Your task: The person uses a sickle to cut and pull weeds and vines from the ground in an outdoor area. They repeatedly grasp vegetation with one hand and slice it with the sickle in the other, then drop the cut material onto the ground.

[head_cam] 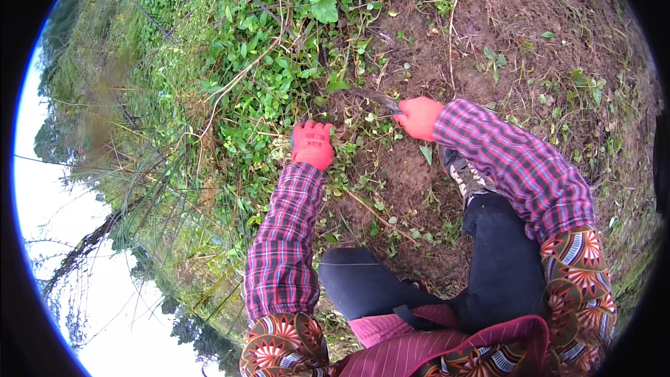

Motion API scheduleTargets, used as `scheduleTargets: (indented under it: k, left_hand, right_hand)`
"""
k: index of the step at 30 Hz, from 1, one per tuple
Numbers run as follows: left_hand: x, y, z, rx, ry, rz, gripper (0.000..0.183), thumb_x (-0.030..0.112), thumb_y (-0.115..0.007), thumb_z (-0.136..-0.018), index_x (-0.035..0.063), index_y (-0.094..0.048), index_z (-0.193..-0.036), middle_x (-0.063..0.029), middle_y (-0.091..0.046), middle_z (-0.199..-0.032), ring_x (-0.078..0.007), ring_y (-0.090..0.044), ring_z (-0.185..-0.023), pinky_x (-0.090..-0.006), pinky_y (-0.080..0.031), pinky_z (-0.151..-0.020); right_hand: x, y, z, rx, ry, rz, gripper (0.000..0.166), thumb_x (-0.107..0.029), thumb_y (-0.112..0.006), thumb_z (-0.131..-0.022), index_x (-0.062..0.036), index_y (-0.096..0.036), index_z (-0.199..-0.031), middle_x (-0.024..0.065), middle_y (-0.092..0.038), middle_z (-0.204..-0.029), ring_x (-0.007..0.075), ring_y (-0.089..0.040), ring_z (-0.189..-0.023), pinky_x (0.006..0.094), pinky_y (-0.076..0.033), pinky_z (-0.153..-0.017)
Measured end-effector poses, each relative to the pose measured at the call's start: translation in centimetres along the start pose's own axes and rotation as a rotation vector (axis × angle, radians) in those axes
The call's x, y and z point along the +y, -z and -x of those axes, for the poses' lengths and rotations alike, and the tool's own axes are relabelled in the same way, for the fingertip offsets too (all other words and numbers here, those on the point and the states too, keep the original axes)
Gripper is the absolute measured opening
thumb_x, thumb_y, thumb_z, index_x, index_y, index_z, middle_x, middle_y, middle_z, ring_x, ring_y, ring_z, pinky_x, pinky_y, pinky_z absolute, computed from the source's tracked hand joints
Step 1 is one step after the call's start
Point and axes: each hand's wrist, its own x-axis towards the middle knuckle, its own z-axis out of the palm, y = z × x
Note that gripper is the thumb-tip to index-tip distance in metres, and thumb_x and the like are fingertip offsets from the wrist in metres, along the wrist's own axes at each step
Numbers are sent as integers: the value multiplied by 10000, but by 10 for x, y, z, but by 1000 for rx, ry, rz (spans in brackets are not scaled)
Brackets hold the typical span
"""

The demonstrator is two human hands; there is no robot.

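Observation:
My right hand (pixel 420 118), in a red glove, is closed around the handle end of a dark curved blade, which looks like a sickle (pixel 376 97). The blade reaches leftward to the edge of the green growth, and its tip blurs among leaves. My left hand (pixel 313 145), gloved in red with dark print on the back, is curled on low weeds (pixel 282 142). Its fingertips are hidden in the stems. A short gap of cut-looking stems and soil lies between the two hands.
Brown soil (pixel 413 170) with scattered leaves runs under and right of me. Dense leafy plants (pixel 261 68) rise on the left, crossed by a dry bent twig (pixel 230 85). My shoe (pixel 467 175) stands below my right forearm. Long grass blades (pixel 152 196) arch at far left.

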Motion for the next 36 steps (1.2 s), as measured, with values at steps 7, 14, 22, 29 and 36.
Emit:
scheduleTargets:
  k: [7,14,22,29,36]
  left_hand:
    - [-29,-55,48,59,70,128,378,189,-537,-741,121,-488,-1110,-62,-502,-1157,-240,-408,-1141,-404,-349,-920]
    - [15,-63,15,109,117,233,340,181,-521,-747,113,-505,-1080,-85,-523,-1117,-259,-420,-1127,-405,-377,-873]
    - [13,-29,19,154,150,307,440,199,-563,-722,102,-493,-1145,-94,-517,-1150,-262,-422,-1143,-393,-371,-918]
    - [-48,-67,86,167,111,265,486,200,-548,-722,69,-460,-1182,-124,-496,-1184,-283,-407,-1161,-381,-311,-991]
    - [23,-87,113,161,82,394,396,176,-559,-679,83,-511,-1061,-113,-542,-1027,-287,-464,-1034,-404,-337,-939]
  right_hand:
    - [67,-12,126,-188,-99,57,254,-255,-495,-857,-7,-540,-887,213,-580,-730,382,-579,-724,466,-454,-671]
    - [5,-1,47,135,165,13,254,-288,-497,-864,-38,-456,-884,207,-520,-589,418,-527,-582,507,-409,-530]
    - [-74,1,-113,-105,144,290,246,-236,-500,-853,-6,-559,-918,200,-611,-778,358,-604,-752,453,-482,-671]
    - [-15,-24,-14,30,74,53,239,-223,-463,-871,11,-489,-918,253,-585,-735,405,-586,-698,488,-455,-640]
    - [-35,-19,-8,22,75,47,235,-221,-466,-878,14,-467,-886,234,-563,-687,417,-561,-675,487,-437,-613]
